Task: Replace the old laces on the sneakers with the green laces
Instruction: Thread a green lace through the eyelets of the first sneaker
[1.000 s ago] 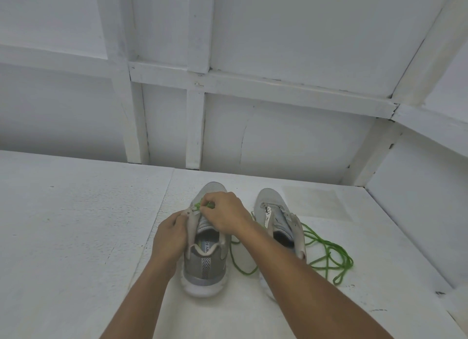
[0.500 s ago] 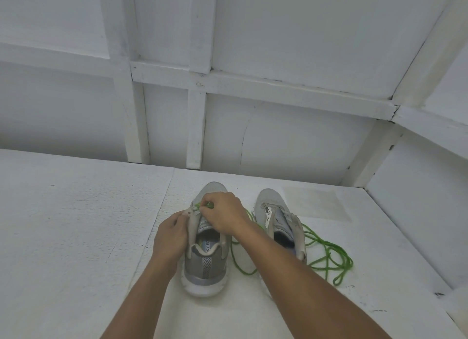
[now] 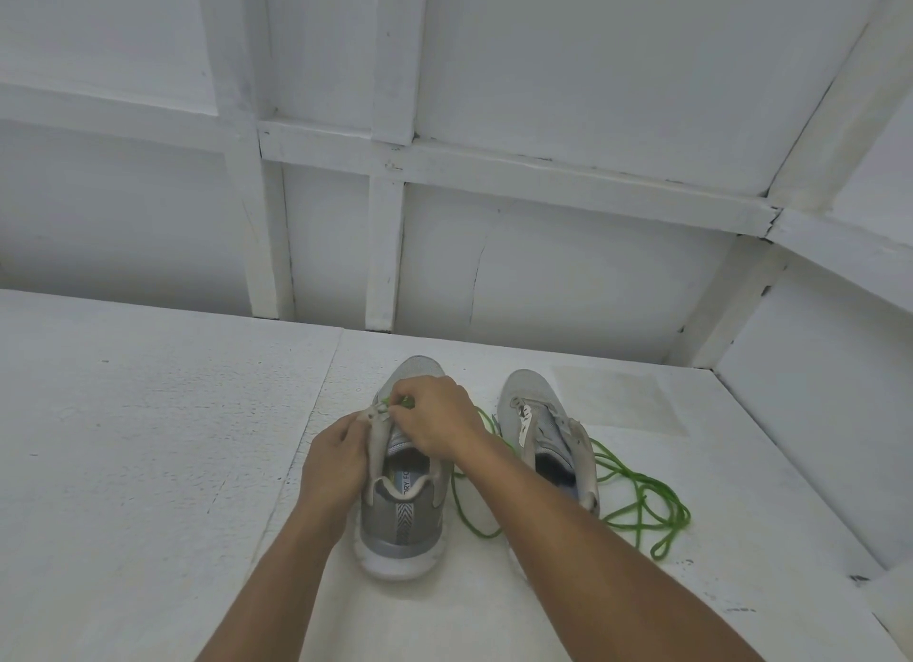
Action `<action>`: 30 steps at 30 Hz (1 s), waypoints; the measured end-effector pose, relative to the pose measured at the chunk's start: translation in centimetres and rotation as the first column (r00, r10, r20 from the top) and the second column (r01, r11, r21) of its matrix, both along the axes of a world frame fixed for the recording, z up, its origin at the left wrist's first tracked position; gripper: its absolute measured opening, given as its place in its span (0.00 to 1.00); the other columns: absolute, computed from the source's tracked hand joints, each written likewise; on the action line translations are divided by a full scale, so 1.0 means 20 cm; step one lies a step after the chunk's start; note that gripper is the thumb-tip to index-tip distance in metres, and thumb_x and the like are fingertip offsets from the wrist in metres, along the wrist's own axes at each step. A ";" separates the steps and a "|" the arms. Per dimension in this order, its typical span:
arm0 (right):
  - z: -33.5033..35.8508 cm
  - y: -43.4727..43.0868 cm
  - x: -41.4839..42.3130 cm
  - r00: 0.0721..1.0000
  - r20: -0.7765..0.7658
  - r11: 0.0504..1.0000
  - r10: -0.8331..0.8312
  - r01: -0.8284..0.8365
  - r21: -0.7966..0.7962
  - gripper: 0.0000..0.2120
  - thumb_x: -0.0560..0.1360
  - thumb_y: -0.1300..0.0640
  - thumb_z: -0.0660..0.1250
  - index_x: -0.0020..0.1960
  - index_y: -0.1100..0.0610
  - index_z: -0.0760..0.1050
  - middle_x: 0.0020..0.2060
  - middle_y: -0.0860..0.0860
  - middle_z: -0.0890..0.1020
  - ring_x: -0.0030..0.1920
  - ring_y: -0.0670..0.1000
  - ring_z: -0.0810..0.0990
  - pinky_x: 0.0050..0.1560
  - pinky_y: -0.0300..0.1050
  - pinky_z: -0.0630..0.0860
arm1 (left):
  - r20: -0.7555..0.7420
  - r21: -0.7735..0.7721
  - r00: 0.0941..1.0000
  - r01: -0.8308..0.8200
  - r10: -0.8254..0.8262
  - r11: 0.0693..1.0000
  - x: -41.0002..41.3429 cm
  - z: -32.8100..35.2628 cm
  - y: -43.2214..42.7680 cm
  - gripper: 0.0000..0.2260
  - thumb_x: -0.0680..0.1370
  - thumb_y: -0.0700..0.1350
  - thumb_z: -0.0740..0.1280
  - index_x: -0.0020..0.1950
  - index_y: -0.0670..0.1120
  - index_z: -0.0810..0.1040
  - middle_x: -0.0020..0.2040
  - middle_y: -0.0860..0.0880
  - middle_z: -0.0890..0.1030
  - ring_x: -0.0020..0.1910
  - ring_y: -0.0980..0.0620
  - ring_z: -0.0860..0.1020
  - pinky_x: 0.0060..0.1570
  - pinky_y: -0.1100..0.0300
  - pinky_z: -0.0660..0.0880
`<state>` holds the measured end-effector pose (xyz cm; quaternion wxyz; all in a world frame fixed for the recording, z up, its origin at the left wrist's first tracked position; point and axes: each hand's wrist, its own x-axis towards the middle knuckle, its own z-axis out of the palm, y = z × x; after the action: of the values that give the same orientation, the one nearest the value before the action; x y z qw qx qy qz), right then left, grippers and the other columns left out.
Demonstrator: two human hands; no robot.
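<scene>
Two grey sneakers stand side by side on a white surface, heels toward me. My left hand [image 3: 335,459] pinches the left eyelet flap of the left sneaker [image 3: 401,518]. Over that shoe's tongue, my right hand [image 3: 435,422] pinches the end of a green lace [image 3: 406,402] at the front eyelets. The lace runs under my right forearm and loops between the shoes. The right sneaker [image 3: 546,429] stands unlaced, its flaps spread. A loose green lace [image 3: 642,506] lies in coils to its right.
The white tabletop [image 3: 148,439] stretches wide to the left. A white panelled wall [image 3: 494,266] rises behind the shoes, and a side wall [image 3: 815,414] closes in on the right, near the coiled lace.
Both hands have stayed at the left sneaker's front eyelets; only small finger shifts show. The shoes and the coiled lace have not moved.
</scene>
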<state>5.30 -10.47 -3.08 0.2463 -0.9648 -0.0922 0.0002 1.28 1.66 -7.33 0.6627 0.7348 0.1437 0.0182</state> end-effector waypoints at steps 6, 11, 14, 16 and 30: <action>0.00 0.01 0.00 1.000 0.007 1.000 -0.004 0.004 -0.016 0.09 0.76 0.52 0.63 0.51 0.50 0.80 0.52 0.51 0.82 0.52 0.56 0.77 0.44 0.43 0.69 | -0.006 -0.015 0.999 0.036 -0.036 0.999 0.01 -0.01 0.01 0.14 0.80 0.48 0.57 0.53 0.52 0.83 0.48 0.52 0.84 0.52 0.52 0.80 0.56 0.49 0.76; 0.01 0.03 -0.01 1.000 0.010 0.999 -0.022 0.022 -0.023 0.08 0.77 0.50 0.64 0.52 0.49 0.80 0.50 0.53 0.82 0.50 0.56 0.78 0.43 0.44 0.69 | -0.065 -0.106 0.989 0.128 -0.135 0.986 0.08 0.03 0.05 0.13 0.79 0.49 0.58 0.50 0.48 0.83 0.48 0.50 0.84 0.50 0.50 0.81 0.56 0.49 0.75; 0.02 0.02 -0.01 1.000 0.008 0.999 -0.028 0.028 -0.034 0.09 0.78 0.51 0.63 0.54 0.50 0.80 0.52 0.53 0.81 0.52 0.57 0.77 0.44 0.44 0.67 | -0.046 -0.112 0.980 0.187 -0.193 0.976 0.13 0.03 0.06 0.12 0.80 0.48 0.60 0.51 0.45 0.82 0.48 0.48 0.84 0.49 0.47 0.81 0.49 0.52 0.74; 0.03 0.02 -0.02 0.999 0.006 0.998 -0.031 0.032 -0.048 0.10 0.78 0.52 0.62 0.54 0.50 0.80 0.53 0.54 0.81 0.53 0.58 0.77 0.44 0.44 0.67 | -0.014 -0.120 0.976 0.215 -0.218 0.969 0.14 0.02 0.07 0.09 0.80 0.48 0.64 0.50 0.45 0.81 0.46 0.47 0.84 0.45 0.47 0.81 0.46 0.52 0.74; -0.07 -0.14 -0.31 0.935 0.201 0.940 -0.292 0.242 0.241 0.12 0.76 0.49 0.68 0.55 0.54 0.74 0.49 0.48 0.74 0.50 0.50 0.73 0.48 0.43 0.70 | 0.215 -0.830 0.939 0.030 0.268 0.557 0.53 0.48 0.58 0.12 0.82 0.42 0.58 0.39 0.47 0.72 0.30 0.52 0.74 0.29 0.56 0.75 0.33 0.64 0.76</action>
<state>-0.85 -13.36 -4.55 0.3329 -0.9298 0.0126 -0.1569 11.94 13.25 2.23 0.9388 0.3164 0.0773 0.1123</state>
